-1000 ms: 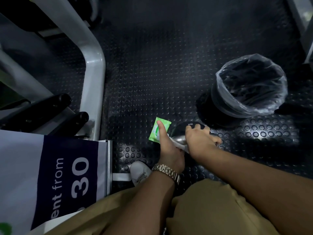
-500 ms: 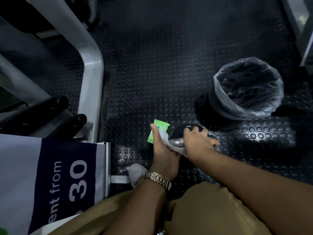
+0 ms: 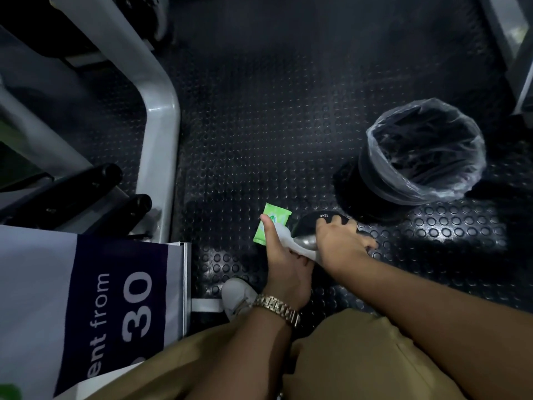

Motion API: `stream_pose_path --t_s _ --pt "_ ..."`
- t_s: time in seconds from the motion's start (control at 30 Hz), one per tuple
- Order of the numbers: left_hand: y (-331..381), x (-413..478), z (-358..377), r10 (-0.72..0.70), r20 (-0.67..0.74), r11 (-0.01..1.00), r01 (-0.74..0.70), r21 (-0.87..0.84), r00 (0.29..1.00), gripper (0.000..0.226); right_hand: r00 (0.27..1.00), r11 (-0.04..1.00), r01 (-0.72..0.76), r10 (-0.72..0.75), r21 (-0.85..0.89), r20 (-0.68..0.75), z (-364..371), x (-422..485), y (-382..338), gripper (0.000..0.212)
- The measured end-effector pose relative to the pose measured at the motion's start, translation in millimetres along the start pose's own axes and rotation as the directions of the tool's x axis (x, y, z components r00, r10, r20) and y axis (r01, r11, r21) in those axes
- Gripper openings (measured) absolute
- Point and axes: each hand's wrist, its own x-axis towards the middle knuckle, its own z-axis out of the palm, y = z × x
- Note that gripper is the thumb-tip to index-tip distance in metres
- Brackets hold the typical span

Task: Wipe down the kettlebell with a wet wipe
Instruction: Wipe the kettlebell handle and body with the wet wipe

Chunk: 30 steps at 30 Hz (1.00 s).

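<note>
Just under R hand [image 3: 340,243]: kettlebell [image 3: 311,223].

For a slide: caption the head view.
Left hand holds a wet wipe against the kettlebell; right hand rests on it.

wipe packet [image 3: 276,215] on floor [image 3: 288,111], left of kettlebell [image 3: 310,224] | bin [image 3: 372,176] behind-right of kettlebell | banner [image 3: 86,298] far left

Black studded rubber floor [image 3: 288,125]. On it: green wipe packet [image 3: 278,216] just beside black kettlebell [image 3: 310,226], bag-lined bin [image 3: 372,180] near, white machine frame [image 3: 161,125], white shoe [image 3: 235,293].
</note>
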Motion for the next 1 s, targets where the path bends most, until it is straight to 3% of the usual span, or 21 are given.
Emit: stream_pose_path --t_s 0.13,0.2,0.47,0.57,0.67,0.87,1.0 --pt "7 13 4 -0.120 -0.037 0.991 0.117 -0.063 0.992 0.121 1.000 1.000 0.002 -0.002 -0.029 -0.001 1 -1 0 0.082" --pt "12 16 1 -0.132 -0.029 0.988 0.129 -0.083 0.991 0.115 1.000 0.999 0.000 0.000 -0.037 0.006 0 -1 0 0.083" --pt "3 0 -13 -0.052 0.088 0.980 0.068 -0.189 0.995 0.124 1.000 0.999 -0.001 0.001 -0.039 0.005 0 0 -1 0.081" --pt "3 12 -1 -0.044 0.025 0.975 0.049 -0.218 0.999 0.118 1.000 0.999 -0.003 0.003 -0.036 0.004 1 1 -2 0.084" --pt "1 22 6 -0.038 -0.090 0.980 0.019 -0.200 0.995 0.110 1.000 0.999 -0.003 0.003 -0.042 -0.006 3 2 1 0.086" --pt "1 1 -15 -0.084 0.026 0.977 0.088 -0.192 0.996 0.129 1.000 1.000 -0.002 0.002 -0.016 -0.002 4 6 1 0.073" --pt "7 5 -14 -0.034 0.005 0.996 0.034 -0.079 0.999 0.115 1.000 1.000 -0.003 0.003 -0.009 -0.001 4 4 1 0.071"
